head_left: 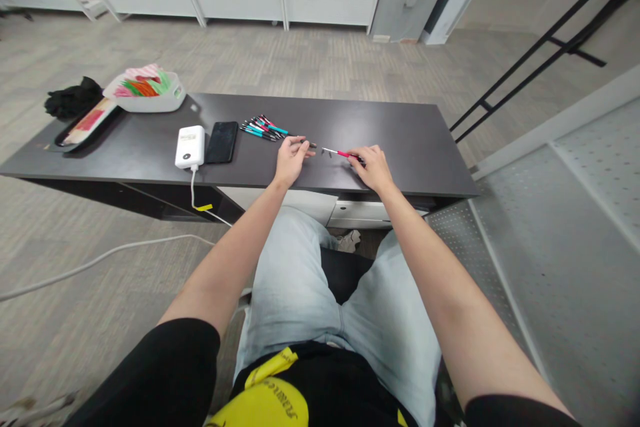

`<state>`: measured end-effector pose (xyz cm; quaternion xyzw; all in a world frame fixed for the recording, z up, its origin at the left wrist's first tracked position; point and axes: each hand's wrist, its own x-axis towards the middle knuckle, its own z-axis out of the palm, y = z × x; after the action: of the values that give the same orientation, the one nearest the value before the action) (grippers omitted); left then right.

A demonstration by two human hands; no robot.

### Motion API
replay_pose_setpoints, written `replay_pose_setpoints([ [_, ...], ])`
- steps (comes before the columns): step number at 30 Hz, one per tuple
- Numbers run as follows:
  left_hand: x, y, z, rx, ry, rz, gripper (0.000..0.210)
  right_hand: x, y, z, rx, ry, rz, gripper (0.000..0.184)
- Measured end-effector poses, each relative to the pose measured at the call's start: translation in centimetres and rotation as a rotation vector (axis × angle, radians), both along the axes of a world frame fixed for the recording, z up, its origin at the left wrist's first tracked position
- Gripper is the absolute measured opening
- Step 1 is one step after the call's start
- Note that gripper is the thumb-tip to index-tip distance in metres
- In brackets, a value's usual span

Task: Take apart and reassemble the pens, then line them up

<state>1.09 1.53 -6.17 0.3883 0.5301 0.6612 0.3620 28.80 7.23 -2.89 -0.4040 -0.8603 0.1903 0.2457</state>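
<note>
My right hand [370, 165] rests over the table near its front edge, fingers closed around a pink pen [343, 153]. A thin pale length sticks out of the pen's left end, pointing toward my other hand. In my left hand [291, 159], the thumb and fingers pinch a short, slim dark piece [313, 145]; it looks like a pen part, though the fingers cover most of it. The two held things are a small gap apart. Just behind my left hand lies a loose pile of pens [263, 128] in turquoise, red and black.
Left of the pens lie a black phone [222, 142] and a white power bank [190, 147] with a cable [193, 190] hanging over the front edge. Farther left are a white basket [173, 97] of colourful strips, a black tray [65, 140] and black cloth [74, 99].
</note>
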Motion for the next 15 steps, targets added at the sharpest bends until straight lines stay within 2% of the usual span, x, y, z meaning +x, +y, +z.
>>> replay_pose_setpoints([
  [10, 0.6, -0.4, 1.4, -0.078, 0.004, 0.026, 0.036, -0.1, -0.2, 0.2, 0.007, 0.003, 0.024, 0.066],
  [15, 0.9, -0.6, 1.9, -0.067, 0.068, 0.001, 0.04, -0.1, -0.2, 0.1, 0.007, 0.014, 0.033, 0.061],
])
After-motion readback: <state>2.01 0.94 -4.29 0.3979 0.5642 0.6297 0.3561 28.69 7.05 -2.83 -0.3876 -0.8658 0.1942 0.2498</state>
